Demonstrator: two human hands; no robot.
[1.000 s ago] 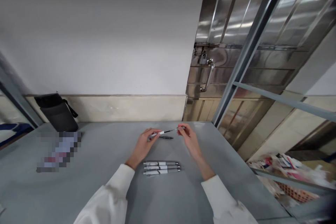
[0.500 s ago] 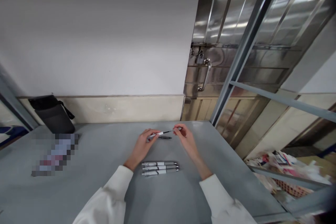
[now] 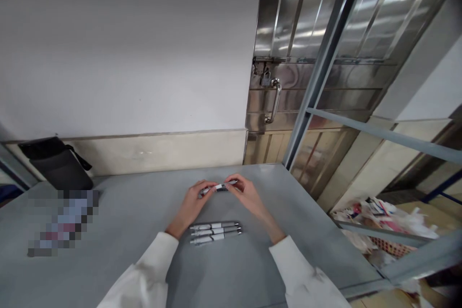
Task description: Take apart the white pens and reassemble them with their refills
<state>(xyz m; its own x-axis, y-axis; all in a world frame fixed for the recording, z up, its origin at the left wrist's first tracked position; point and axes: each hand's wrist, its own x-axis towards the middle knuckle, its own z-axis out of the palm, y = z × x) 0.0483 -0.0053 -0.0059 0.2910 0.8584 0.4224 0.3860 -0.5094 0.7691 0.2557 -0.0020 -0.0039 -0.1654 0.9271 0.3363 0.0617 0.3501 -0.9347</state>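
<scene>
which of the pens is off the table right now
The pen held between the left hand and right hand; the three pens lie side by side nearer the person.

Even, fairly bright overhead light fills the scene, flaring into white streaks of glare on the stainless-steel door [image 3: 306, 24], while the grey counter [image 3: 119, 231] takes only a dull sheen and soft, faint shadows under the hands and sleeves. The wide lens bends straight lines strongly toward the edges, so the metal post [image 3: 317, 72] leans and the wall curves, and the lower right corner with the paper litter [image 3: 378, 221] goes soft and smeared. A pixelated block [image 3: 59, 221] hides something on the counter at left, and small details at the centre are only moderately sharp
</scene>
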